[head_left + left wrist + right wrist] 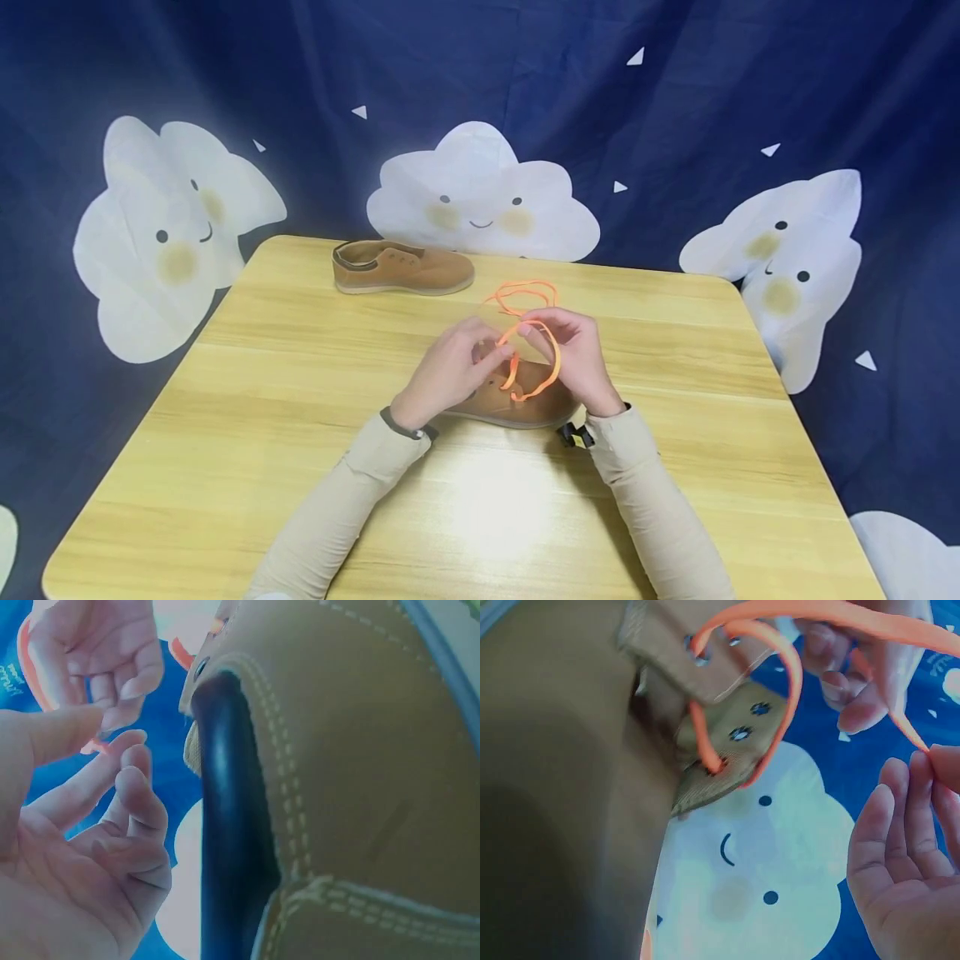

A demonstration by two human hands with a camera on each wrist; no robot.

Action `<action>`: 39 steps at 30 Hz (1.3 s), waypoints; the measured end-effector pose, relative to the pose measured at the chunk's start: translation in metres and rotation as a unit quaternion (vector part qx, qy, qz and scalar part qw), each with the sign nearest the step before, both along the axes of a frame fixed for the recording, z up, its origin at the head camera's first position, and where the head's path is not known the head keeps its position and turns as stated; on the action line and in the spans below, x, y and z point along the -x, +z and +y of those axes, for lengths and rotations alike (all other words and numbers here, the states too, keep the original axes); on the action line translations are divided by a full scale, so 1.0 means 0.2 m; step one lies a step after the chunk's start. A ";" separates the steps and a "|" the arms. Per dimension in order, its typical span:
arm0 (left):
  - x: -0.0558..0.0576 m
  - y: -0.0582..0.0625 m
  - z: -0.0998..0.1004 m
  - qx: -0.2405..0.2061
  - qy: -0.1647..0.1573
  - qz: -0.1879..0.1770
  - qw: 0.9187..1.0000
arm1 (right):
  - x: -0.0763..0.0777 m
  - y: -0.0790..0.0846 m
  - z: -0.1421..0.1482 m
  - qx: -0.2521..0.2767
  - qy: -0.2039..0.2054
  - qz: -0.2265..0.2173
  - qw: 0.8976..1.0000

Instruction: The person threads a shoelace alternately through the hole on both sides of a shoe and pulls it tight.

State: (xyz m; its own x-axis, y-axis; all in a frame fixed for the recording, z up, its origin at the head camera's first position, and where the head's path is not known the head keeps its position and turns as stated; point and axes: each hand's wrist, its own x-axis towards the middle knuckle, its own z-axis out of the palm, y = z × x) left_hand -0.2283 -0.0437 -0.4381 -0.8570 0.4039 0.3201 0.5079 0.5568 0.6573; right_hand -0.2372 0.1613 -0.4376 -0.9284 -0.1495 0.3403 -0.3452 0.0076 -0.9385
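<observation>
A brown shoe (480, 406) lies on the table under both hands, with its toe to the right. An orange shoelace (557, 367) runs through its front eyelets and rises in a loop; other eyelets (739, 733) hold no lace. My left hand (450, 367) pinches the lace between thumb and forefinger above the shoe, and a short bit of orange shows at its fingertips (129, 738). Facing it, my right hand (581, 354) pinches the same lace between thumb and fingers, which the right wrist view shows at the right hand (904, 877).
A second brown shoe (442, 271), without a lace, stands at the table's back edge. More of the orange lace curls behind the hands. The wooden table (300, 400) ends at a dark blue curtain (315, 75) with white clouds.
</observation>
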 end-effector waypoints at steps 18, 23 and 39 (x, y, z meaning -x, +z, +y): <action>0.02 0.03 -0.07 0.055 -0.023 -0.041 0.997 | 0.06 -0.11 0.02 -0.053 0.002 -0.084 0.995; 0.03 0.03 -0.08 0.092 -0.038 -0.046 0.994 | 0.09 -0.17 0.04 -0.086 -0.032 -0.103 0.990; 0.03 0.00 -0.05 0.138 -0.080 -0.059 0.986 | 0.09 -0.19 0.05 -0.106 0.043 -0.152 0.982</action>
